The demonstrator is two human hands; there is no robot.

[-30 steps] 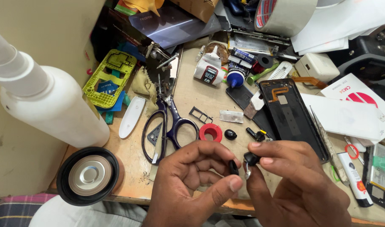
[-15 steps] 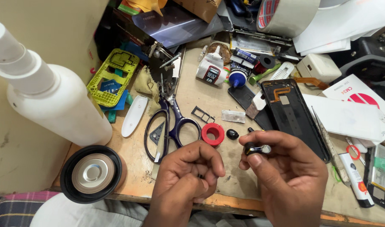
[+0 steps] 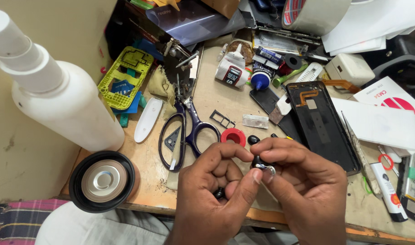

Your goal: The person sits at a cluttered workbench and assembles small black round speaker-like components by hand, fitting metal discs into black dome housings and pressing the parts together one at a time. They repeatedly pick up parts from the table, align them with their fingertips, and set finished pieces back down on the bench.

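Both hands meet over worn wooden table (image 3: 216,97) edge. Right hand (image 3: 307,190) pinches small black part with shiny metal ring (image 3: 263,166); left hand (image 3: 216,195) thumb touches it, fingers curled around dark round piece (image 3: 219,193). Scissors (image 3: 184,131), red ring (image 3: 233,136) near.

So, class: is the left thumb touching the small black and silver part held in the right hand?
Touching. The head view shows the left hand thumb tip pressed against the small black and silver part, pinched by the right hand fingers.

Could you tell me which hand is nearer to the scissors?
Left. The left hand sits just below-right of the scissors; the right hand lies farther right, beyond the left.
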